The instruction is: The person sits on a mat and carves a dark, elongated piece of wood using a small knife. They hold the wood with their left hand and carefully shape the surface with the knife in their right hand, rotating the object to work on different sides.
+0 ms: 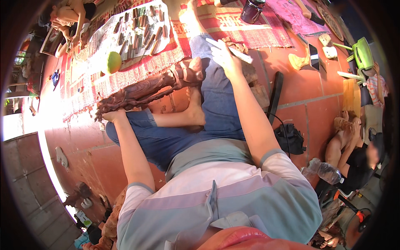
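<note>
A long, dark reddish-brown wood carving (146,86) lies across in front of me, by my bare foot and bent leg. My left hand (113,115) is closed on its near left end, with the fingers partly hidden against the wood. My right hand (225,60) is raised over my right knee, beyond the carving's right end. It is closed around a long, slim white tool (241,55), whose exact kind I cannot make out. The tool is held apart from the carving.
Several wooden-handled carving tools (146,35) lie on a pale sheet over a red patterned mat (183,43). A green-yellow round fruit (111,62) sits at the mat's edge. To the right are a black bag (288,138), a plastic bottle (330,173) and a green chair (362,54). Other people sit nearby.
</note>
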`<state>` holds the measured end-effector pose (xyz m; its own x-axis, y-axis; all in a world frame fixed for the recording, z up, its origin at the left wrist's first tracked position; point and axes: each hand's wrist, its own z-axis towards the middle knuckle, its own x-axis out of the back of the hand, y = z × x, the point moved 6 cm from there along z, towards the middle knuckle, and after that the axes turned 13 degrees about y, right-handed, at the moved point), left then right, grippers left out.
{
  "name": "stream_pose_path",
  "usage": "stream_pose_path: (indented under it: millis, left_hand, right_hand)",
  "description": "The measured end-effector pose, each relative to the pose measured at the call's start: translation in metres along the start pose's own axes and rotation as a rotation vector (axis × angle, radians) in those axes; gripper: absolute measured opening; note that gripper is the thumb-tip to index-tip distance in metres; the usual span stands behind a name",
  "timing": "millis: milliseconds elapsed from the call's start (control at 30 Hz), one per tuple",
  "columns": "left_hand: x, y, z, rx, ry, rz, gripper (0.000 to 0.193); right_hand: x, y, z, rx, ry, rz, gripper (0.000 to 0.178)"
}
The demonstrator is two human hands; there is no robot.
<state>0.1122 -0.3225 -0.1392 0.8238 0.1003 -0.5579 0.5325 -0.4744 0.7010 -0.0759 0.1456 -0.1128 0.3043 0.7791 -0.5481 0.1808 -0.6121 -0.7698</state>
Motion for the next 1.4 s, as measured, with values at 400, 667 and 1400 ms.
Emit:
stream_pose_path:
  millis: [400, 667, 1400]
  left_hand:
    - [-0.014, -0.003, -0.027, 0.080, -0.061, -0.006, 0.052]
    - [0.010, 0.016, -0.011, -0.012, 0.058, -0.045, 0.050]
    - [-0.222, 0.089, -0.231, 0.116, -0.876, 0.088, 0.029]
  right_hand:
    - [-0.041, 0.092, 0.036, -0.313, -0.149, -0.091, 0.028]
    - [-0.036, 0.111, 0.039, -0.307, -0.369, 0.003, 0.030]
    - [0.081, -0.084, -0.159, -0.058, -0.222, 0.294, 0.038]
